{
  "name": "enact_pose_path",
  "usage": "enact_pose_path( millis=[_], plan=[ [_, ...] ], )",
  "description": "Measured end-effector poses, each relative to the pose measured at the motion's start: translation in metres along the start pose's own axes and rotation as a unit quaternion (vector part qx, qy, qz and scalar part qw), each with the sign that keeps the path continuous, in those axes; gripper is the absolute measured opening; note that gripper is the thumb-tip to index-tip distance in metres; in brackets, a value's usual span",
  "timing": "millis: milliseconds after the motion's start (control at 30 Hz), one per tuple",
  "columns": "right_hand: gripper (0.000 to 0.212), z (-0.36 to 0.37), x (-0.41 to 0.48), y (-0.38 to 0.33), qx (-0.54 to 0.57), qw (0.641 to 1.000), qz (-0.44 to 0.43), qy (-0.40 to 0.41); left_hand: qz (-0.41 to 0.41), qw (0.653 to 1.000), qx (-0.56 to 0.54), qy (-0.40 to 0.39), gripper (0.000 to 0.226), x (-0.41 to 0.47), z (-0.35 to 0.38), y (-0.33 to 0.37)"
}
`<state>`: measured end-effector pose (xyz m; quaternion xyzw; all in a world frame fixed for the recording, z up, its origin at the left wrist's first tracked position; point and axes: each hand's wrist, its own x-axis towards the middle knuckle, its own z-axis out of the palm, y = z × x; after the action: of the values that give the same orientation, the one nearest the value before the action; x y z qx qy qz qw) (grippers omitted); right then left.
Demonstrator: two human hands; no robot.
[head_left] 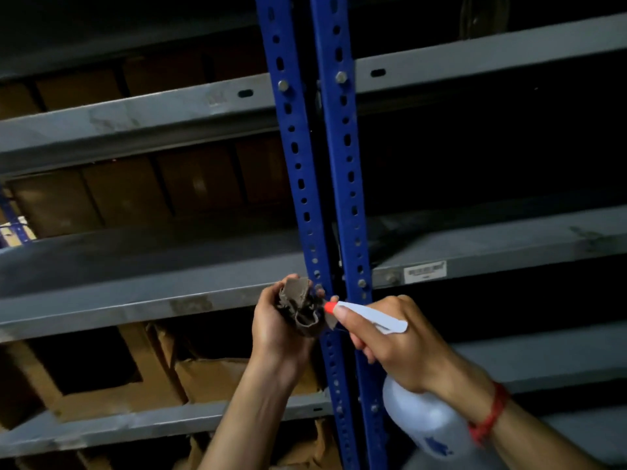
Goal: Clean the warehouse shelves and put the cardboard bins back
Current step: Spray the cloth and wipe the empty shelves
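At the blue uprights [298,164], left hand [271,323] grips a bunched rag [300,308] and right hand [390,344] wraps the spray bottle [420,422] neck, orange nozzle [329,307] aimed just beside the rag — probably wetting it before wiping. Grey shelf [135,300] sits right behind the hands — bins [129,195] stand on left-bay levels above and below.

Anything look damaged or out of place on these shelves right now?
Yes. The cardboard bins on the lower left shelf look battered: flaps torn and edges crumpled. The shelf edge above them carries grimy smudges. Nothing looks spilled.
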<state>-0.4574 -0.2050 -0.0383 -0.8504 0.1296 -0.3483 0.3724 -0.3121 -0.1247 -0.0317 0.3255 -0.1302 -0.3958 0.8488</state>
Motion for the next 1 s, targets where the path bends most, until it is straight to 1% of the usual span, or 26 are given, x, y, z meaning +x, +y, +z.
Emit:
enact_pose_path(
  millis=[33,100,133,200,267,300,367,400,500,600,667,700,767,833,933,1000],
  plan=[
    [0.069,-0.006,-0.002,0.003,-0.004,1.000,0.009,-0.008,-0.015,1.000,-0.002,0.007,0.027,0.002,0.005,-0.005],
    [0.055,-0.022,-0.005,0.007,0.020,0.999,0.024,-0.019,-0.042,0.999,0.000,0.022,0.031,0.005,0.015,-0.013],
    [0.050,-0.030,-0.006,0.009,0.032,0.999,0.027,-0.012,-0.053,0.998,0.003,0.025,0.033,0.007,0.020,-0.018],
    [0.048,-0.044,-0.007,0.012,0.046,0.998,0.033,0.020,-0.078,0.997,0.010,0.016,0.038,0.010,0.033,-0.028],
    [0.050,-0.058,-0.003,0.016,0.055,0.996,0.044,0.059,-0.106,0.994,0.034,-0.001,0.044,0.012,0.053,-0.038],
    [0.049,-0.066,0.003,0.018,0.063,0.993,0.049,0.085,-0.119,0.992,0.048,-0.020,0.042,0.011,0.065,-0.041],
    [0.044,-0.089,0.019,0.019,0.090,0.983,0.044,0.155,-0.139,0.986,0.077,-0.054,0.025,0.012,0.089,-0.045],
    [0.040,-0.102,0.030,0.018,0.105,0.975,0.036,0.191,-0.144,0.983,0.097,-0.067,0.023,0.016,0.100,-0.046],
    [0.030,-0.141,0.070,0.012,0.135,0.953,0.024,0.270,-0.150,0.975,0.128,-0.103,0.029,0.027,0.133,-0.040],
    [0.032,-0.167,0.117,0.015,0.097,0.940,0.010,0.328,-0.145,0.974,0.120,-0.123,0.020,0.045,0.162,-0.035],
    [0.036,-0.175,0.147,0.023,0.064,0.933,0.003,0.353,-0.118,0.978,0.149,-0.090,0.008,0.066,0.168,-0.041],
    [0.039,-0.178,0.161,0.030,0.052,0.931,0.003,0.362,-0.103,0.979,0.165,-0.068,0.007,0.076,0.168,-0.047],
    [0.042,-0.180,0.183,0.046,0.034,0.929,0.010,0.369,-0.072,0.980,0.185,-0.027,0.007,0.095,0.160,-0.062],
    [0.042,-0.178,0.200,0.065,0.015,0.929,0.028,0.370,-0.045,0.978,0.202,0.012,0.013,0.109,0.148,-0.076],
    [0.037,-0.170,0.215,0.092,0.019,0.922,0.026,0.385,-0.030,0.977,0.211,0.026,0.023,0.123,0.133,-0.091],
    [0.032,-0.168,0.224,0.106,0.028,0.916,0.012,0.400,-0.019,0.980,0.199,0.020,0.019,0.128,0.129,-0.096]
  ],
)
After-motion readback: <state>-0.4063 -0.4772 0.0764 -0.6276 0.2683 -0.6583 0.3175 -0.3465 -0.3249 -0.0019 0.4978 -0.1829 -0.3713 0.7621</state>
